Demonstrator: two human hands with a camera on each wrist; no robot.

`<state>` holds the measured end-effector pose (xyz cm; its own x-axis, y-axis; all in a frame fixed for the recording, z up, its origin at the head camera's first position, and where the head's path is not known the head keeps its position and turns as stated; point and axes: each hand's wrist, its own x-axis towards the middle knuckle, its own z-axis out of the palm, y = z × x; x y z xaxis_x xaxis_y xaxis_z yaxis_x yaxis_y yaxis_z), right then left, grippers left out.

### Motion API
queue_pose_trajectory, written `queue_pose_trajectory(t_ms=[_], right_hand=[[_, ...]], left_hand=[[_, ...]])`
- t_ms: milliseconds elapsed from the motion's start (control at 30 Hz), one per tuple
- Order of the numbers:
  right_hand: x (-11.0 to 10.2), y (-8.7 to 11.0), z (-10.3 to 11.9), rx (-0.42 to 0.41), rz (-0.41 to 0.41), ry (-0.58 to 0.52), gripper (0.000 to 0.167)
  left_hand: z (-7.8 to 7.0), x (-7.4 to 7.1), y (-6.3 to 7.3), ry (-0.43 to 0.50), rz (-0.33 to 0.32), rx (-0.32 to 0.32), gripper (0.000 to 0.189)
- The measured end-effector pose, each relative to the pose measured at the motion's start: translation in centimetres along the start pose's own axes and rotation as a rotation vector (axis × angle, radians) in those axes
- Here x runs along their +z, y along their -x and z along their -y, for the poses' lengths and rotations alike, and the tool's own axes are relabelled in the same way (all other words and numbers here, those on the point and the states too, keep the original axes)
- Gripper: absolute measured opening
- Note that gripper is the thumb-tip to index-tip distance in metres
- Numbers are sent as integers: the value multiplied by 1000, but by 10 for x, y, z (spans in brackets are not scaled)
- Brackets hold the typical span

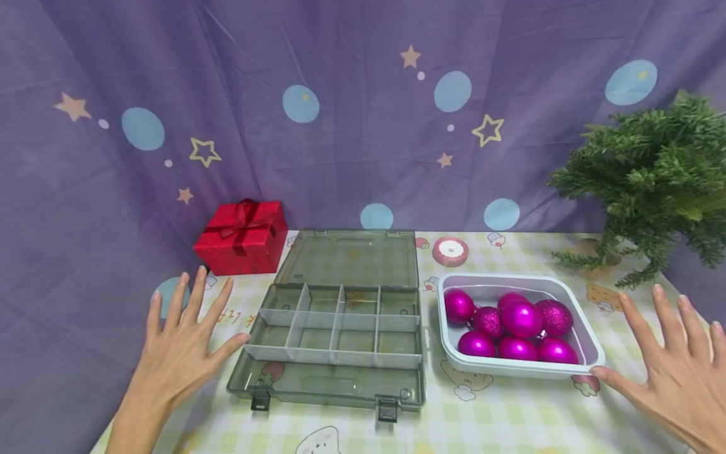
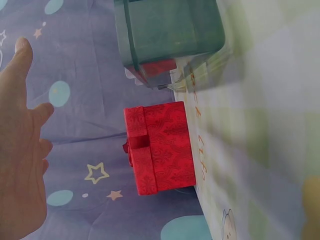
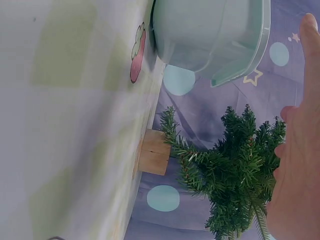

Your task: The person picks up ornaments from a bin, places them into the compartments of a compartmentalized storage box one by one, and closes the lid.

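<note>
My left hand [image 1: 184, 353] hovers with spread fingers at the left of a dark translucent divided case [image 1: 334, 381], its thumb near the case's edge. The case lies with its lid [image 1: 363, 258] folded back, and clear dividers split its inside into compartments. On the right, my right hand [image 1: 675, 372] is spread too, thumb tip by the corner of a pale blue tub [image 1: 510, 367]. Whether that thumb touches the rim I cannot tell. Several magenta baubles [image 1: 522, 317], some shiny and some glittery, fill the tub. Both palms hold nothing.
A red gift box [image 2: 165, 147] with a bow stands behind the left hand. A pink ribbon spool [image 1: 450, 251] lies behind the tub. At the right back, a small artificial fir tree [image 3: 240, 170] rises from a wooden base [image 3: 155, 152]. A purple curtain [image 1: 351, 164] hangs behind the table.
</note>
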<state>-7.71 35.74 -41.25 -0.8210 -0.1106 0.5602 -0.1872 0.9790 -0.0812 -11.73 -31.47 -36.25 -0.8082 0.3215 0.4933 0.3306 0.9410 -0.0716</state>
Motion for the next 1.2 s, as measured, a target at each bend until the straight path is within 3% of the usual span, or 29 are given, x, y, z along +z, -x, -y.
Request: queue_pose_trajectory(t_ms=[400, 600, 700, 767, 933, 1000, 1200], right_hand=[[-4, 5, 1, 16, 29, -66, 116], [-4, 4, 3, 28, 37, -93, 110], [-3, 2, 5, 47, 6, -193, 98], [-2, 0, 8, 52, -35, -292, 88], [0, -5, 17, 60, -134, -487, 73], [0, -7, 22, 61, -155, -527, 74], [-1, -16, 34, 91, -160, -595, 65]], left_hand=[[-1, 2, 1, 1, 22, -3, 89], [-3, 2, 3, 64, 46, -12, 89], [-5, 3, 3, 175, 72, -29, 89], [-7, 2, 4, 299, 101, -60, 90], [-12, 0, 10, 588, 250, -233, 94], [-14, 1, 14, 644, 299, -297, 93], [-13, 12, 33, 752, 337, -390, 91]])
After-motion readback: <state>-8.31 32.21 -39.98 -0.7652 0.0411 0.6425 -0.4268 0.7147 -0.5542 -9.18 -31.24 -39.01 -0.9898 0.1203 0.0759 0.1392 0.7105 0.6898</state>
